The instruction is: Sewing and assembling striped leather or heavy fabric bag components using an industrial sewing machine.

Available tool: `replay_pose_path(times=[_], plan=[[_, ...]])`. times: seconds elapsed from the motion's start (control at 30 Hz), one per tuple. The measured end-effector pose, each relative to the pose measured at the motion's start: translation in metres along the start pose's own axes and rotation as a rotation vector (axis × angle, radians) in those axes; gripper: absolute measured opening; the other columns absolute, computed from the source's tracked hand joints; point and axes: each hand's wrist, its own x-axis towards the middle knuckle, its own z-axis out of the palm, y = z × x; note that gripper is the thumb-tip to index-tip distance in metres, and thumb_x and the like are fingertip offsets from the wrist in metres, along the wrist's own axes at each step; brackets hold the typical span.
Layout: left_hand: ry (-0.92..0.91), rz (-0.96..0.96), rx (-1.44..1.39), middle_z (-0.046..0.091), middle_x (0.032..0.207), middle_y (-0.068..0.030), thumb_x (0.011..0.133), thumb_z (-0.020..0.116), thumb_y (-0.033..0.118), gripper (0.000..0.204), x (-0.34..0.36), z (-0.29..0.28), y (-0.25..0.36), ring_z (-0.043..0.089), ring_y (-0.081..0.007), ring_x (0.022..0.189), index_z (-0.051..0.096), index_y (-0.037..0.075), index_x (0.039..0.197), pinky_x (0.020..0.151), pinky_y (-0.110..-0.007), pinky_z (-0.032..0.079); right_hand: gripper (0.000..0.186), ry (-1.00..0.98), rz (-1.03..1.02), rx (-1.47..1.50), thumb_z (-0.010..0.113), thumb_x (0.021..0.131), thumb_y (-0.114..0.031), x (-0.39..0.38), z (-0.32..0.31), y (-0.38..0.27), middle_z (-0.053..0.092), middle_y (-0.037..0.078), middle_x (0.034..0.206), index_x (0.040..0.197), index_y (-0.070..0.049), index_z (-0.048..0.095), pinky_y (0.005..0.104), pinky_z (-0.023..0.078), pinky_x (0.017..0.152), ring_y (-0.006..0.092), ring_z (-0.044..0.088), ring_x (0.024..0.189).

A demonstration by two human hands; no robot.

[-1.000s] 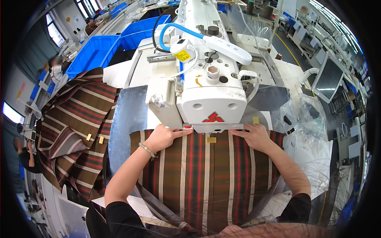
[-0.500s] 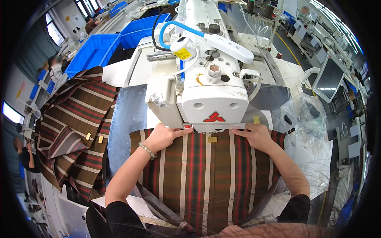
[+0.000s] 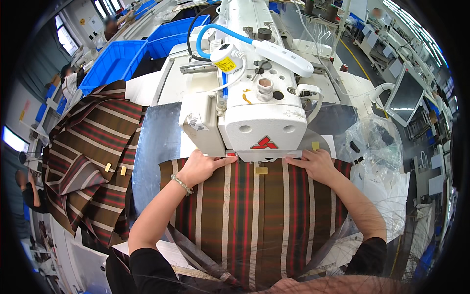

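A striped piece of fabric in brown, red and cream lies under the head of a white industrial sewing machine. My left hand, with a beaded bracelet at its wrist, rests on the fabric's far edge, its index finger stretched toward the machine head. On the other side my right hand presses the same edge, index finger pointing inward. Both hands are open, holding nothing. Between them a small yellow tag sits on the fabric. The needle area is hidden beneath the machine head.
More striped fabric is heaped at the left, with small yellow tags. Blue bins stand behind it. Clear plastic lies at the right, below a screen on an arm. Other people work at the far left.
My hands stay in nearly the same place on the fabric, with the right one only slightly shifted. The fabric shows no clear movement under the machine.
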Motion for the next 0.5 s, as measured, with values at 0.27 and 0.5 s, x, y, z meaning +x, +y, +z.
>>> replay_pose_path(times=[0.27, 0.5], plan=[[-0.018, -0.023, -0.029, 0.062, 0.083, -0.0013, 0.08, 0.056, 0.006, 0.044, 0.0002, 0.0007, -0.0005, 0.063, -0.0192, 0.08, 0.068, 0.031, 0.115, 0.071, -0.034, 0.053, 0.059, 0.017, 0.012, 0.018, 0.06, 0.072, -0.004, -0.0017, 0.0038, 0.001, 0.05, 0.0, 0.07, 0.121, -0.037, 0.063, 0.0315, 0.044, 0.049, 0.0162, 0.057, 0.059], [0.023, -0.003, -0.031, 0.064, 0.083, -0.0008, 0.078, 0.056, 0.003, 0.048, 0.0006, -0.0001, -0.0007, 0.064, -0.0184, 0.08, 0.068, 0.03, 0.115, 0.071, -0.034, 0.053, 0.059, 0.038, 0.017, 0.011, 0.06, 0.072, -0.003, -0.0013, 0.0049, 0.0007, 0.05, 0.0, 0.069, 0.12, -0.037, 0.063, 0.0313, 0.044, 0.05, 0.0164, 0.056, 0.059]])
